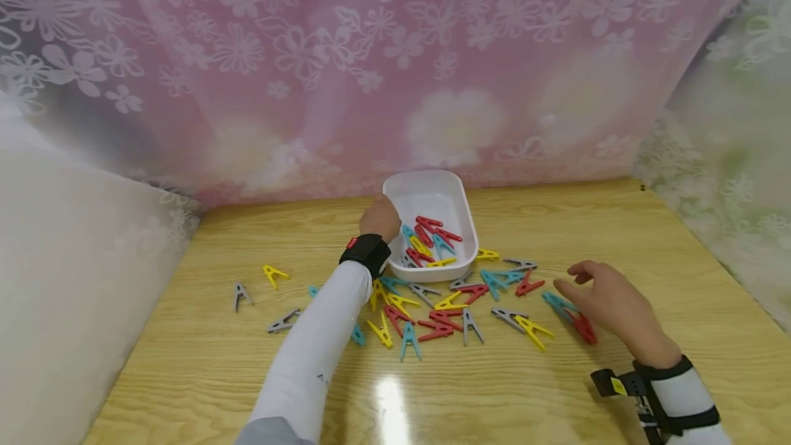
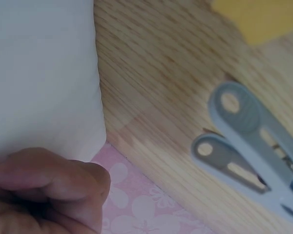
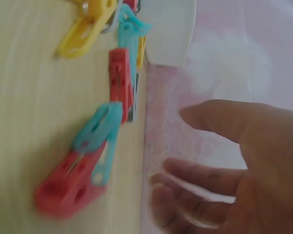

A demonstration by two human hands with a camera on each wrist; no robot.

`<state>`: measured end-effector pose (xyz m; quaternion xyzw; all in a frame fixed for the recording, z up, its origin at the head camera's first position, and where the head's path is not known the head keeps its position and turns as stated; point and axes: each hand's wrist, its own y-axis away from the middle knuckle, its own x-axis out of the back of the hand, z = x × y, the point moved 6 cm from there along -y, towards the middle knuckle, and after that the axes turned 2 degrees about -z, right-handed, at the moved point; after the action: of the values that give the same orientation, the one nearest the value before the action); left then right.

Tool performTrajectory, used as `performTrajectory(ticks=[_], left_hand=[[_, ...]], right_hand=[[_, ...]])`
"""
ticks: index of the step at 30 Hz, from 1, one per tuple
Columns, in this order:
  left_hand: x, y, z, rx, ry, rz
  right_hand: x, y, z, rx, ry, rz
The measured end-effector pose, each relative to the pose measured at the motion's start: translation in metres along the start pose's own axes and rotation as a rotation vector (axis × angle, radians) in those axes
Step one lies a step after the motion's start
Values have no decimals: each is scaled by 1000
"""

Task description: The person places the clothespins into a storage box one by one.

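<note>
At the left rim of a white plastic basin [image 1: 467, 225], my left hand [image 1: 380, 217] holds the edge with curled fingers; part of the grip is hidden. In the left wrist view, that hand [image 2: 53, 187] lies against the basin's outer wall [image 2: 44, 73]. Red, yellow, blue and grey clothespins lie inside the basin. My right hand [image 1: 618, 304] hovers to the right with thumb and fingers apart and nothing between them. Just beside it lie a blue clothespin [image 1: 559, 304] and a red clothespin [image 1: 583, 328], touching each other. The right wrist view shows the same red clothespin [image 3: 63, 187] near the hand [image 3: 234, 161].
Several loose clothespins are scattered on the wooden table [image 1: 494, 390] in front of the basin. A yellow clothespin [image 1: 274, 275] and a grey one [image 1: 241, 295] lie apart at the left. Behind the table hangs a pink flowered cloth [image 1: 346, 101].
</note>
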<state>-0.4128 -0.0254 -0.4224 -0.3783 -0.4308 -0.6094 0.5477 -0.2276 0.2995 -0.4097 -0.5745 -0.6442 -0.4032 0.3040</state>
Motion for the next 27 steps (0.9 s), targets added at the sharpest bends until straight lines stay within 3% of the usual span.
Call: performTrajectory(ticks=[5, 10, 15, 27], left_hand=[[1, 3, 0, -2, 14, 4], [5, 7, 1, -1, 23, 14], [10, 11, 2, -10, 30, 14], [6, 8, 1, 12, 39, 3]], right_hand=[[-8, 16, 29, -108, -6, -116], [-14, 26, 43, -108, -7, -149], [-16, 26, 40, -95, -5, -135], [-18, 20, 30, -115, 65, -88]])
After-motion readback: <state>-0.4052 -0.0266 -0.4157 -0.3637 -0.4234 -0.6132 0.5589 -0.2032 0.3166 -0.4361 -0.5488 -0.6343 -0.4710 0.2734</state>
